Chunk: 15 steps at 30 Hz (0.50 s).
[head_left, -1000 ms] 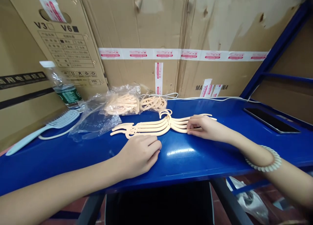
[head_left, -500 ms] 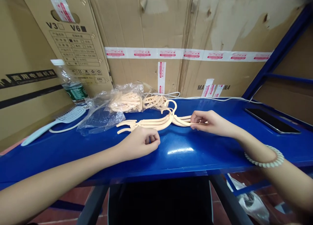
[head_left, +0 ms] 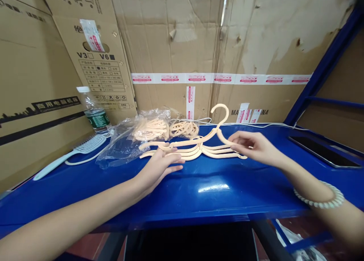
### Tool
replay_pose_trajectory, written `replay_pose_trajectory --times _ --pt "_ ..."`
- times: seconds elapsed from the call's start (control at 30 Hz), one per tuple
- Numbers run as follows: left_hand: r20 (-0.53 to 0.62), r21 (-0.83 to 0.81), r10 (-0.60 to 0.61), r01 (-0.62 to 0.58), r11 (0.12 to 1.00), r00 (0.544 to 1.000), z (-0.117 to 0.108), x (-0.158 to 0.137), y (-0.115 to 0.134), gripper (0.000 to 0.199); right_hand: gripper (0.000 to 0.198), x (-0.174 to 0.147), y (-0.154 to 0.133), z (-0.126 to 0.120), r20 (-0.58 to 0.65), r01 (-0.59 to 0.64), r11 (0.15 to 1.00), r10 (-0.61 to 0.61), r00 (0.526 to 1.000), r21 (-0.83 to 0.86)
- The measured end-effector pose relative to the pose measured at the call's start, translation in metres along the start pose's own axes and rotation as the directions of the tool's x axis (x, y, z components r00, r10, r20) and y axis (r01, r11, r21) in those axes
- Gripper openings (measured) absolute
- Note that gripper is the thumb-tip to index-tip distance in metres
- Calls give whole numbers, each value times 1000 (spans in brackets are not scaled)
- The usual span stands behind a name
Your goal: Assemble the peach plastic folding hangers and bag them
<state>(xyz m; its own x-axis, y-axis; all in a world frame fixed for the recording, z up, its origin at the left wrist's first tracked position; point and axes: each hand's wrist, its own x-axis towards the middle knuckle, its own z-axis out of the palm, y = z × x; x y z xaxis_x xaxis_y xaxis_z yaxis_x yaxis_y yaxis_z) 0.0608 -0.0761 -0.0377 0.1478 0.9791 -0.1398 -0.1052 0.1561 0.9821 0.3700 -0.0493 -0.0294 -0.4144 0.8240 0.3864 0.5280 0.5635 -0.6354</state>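
A cream plastic clothes hanger (head_left: 196, 141), hook up, is raised at its hook end above the blue table. My right hand (head_left: 254, 147) pinches its right arm between thumb and fingers. Under its left arm lies my left hand (head_left: 160, 164), fingers stretched out and apart, the upper fingertips touching or very close to the hanger's left end. Several matching hangers (head_left: 218, 155) lie stacked flat just in front of it, partly covered by my left fingers.
Behind the hangers lie a clear plastic bag (head_left: 116, 143) with folded cream hangers (head_left: 152, 129) and another cream bundle (head_left: 184, 129). At left are a light blue hairbrush (head_left: 71, 155) and a water bottle (head_left: 96, 115). A phone (head_left: 324, 151) rests at right; cardboard (head_left: 176, 49) stands behind.
My right hand has lifted one hanger off the stack, its hook now standing higher and further right. My left hand has uncurled its fingers. The view has tilted up slightly.
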Motion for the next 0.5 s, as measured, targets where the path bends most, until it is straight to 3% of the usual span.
replay_pose_trajectory --times 0.1,0.17,0.3,0.37,0.43,0.5 --pt "-5 125 80 -79 989 997 -3 5 1 65 25 1 -2 17 105 55 995 -46 993 -86" --pt "84 291 113 -133 947 990 -6 8 -1 66 23 0 -4 26 144 90 991 -75 987 -98" --pt "314 551 190 -342 761 930 -13 14 -8 31 19 -2 -6 30 127 114 990 -103 987 -86" --pt "354 569 233 -406 715 906 -16 17 -10 25 19 -2 -6 26 113 142 984 -129 985 -112" --pt "357 553 226 -400 731 906 -19 22 -10 28 20 -1 -3 20 117 228 946 -206 971 -230" --pt "337 525 177 -340 780 925 -20 26 -9 33 21 0 0 14 108 324 831 -310 945 -453"
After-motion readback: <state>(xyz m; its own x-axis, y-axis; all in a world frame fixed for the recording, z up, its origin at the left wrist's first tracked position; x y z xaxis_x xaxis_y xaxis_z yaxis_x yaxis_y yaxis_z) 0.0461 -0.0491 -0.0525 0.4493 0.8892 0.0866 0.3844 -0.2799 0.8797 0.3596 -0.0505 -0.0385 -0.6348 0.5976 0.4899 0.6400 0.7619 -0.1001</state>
